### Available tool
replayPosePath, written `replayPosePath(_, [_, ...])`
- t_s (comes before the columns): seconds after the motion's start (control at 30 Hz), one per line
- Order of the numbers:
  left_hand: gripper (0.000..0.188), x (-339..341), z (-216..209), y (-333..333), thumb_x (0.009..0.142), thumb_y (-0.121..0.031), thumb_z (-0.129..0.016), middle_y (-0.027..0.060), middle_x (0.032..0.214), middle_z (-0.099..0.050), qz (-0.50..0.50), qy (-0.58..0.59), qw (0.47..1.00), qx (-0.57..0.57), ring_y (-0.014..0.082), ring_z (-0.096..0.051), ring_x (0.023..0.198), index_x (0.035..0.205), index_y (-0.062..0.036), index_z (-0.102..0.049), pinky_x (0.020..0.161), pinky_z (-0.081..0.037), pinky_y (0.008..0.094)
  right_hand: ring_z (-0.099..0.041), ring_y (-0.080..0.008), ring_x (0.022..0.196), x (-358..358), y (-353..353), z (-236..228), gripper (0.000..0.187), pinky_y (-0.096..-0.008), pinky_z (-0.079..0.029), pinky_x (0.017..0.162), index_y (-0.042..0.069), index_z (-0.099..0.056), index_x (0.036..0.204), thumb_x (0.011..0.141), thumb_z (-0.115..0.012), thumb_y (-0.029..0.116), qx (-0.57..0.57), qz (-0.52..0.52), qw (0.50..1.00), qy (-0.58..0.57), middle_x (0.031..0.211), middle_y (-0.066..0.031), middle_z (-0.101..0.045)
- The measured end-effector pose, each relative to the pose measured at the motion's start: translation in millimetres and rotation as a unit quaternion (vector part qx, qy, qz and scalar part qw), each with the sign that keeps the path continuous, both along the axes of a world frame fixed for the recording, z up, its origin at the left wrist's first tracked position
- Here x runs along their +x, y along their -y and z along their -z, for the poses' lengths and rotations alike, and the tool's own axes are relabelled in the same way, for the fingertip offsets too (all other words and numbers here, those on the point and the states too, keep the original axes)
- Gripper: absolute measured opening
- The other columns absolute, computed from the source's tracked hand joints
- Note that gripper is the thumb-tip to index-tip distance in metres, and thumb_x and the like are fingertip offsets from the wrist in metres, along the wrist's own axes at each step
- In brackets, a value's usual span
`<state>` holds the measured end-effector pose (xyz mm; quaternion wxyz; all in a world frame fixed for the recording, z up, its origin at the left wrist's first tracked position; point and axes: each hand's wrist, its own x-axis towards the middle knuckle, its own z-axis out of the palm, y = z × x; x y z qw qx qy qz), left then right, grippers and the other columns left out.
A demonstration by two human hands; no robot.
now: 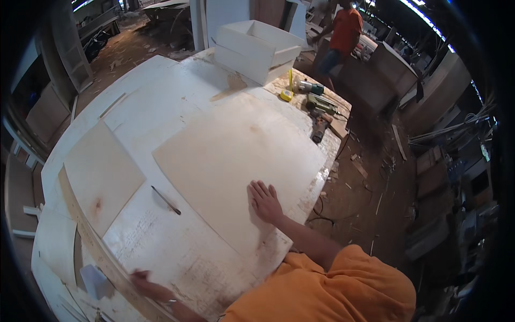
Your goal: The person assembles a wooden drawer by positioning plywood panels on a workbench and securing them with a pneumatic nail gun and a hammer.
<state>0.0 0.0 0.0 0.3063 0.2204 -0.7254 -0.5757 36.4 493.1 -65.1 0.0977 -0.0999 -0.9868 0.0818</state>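
My right hand lies flat, fingers stretched, on a large cream sheet that looks like thin board or veneer. Nothing is gripped in it. At the lower left, my left hand is smeared by motion beside a long curved wooden strip; I cannot make out its fingers or whether it touches the strip. A slim dark pointed tool rests on the white worktable between the large sheet and a smaller cream sheet to its left.
A white open box stands on the table's far end. Near it lie a yellow tape measure and several power tools by the right edge. A small whitish block sits lower left. A person in orange is beyond the table.
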Motion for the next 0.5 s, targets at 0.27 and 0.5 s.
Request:
replayPosePath(0.27, [0.032, 233.3, 29.3, -222.2, 0.101, -0.027, -0.064, 0.0123, 0.095, -0.073, 0.412, 0.314, 0.855, 0.030, 0.0214, -0.071, 0.087, 0.115, 0.0020, -0.065, 0.079, -0.055, 0.0348, -0.054, -0.0387, 0.128, 77.7, -83.2, -25.3, 0.052, -0.0481, -0.041, 0.110, 0.003, -0.058, 0.132, 0.084, -0.073, 0.016, -0.167, 0.196, 0.952, -0.166, 0.134, -0.0218, -0.059])
replayPosePath(0.5, [0.051, 212.2, 50.9, -270.9, 0.094, -0.024, -0.073, 0.0143, 0.086, -0.070, 0.318, 0.298, 0.900, -0.021, 0.0218, -0.070, 0.077, 0.130, 0.0000, -0.046, 0.071, -0.055, 0.0352, -0.061, -0.0343, 0.113, 149.3, -257.5, 60.7, 0.063, -0.0474, -0.049, 0.098, 0.004, -0.056, 0.135, 0.089, -0.078, 0.041, -0.536, 0.522, 0.625, -0.223, 0.120, -0.0168, -0.065])
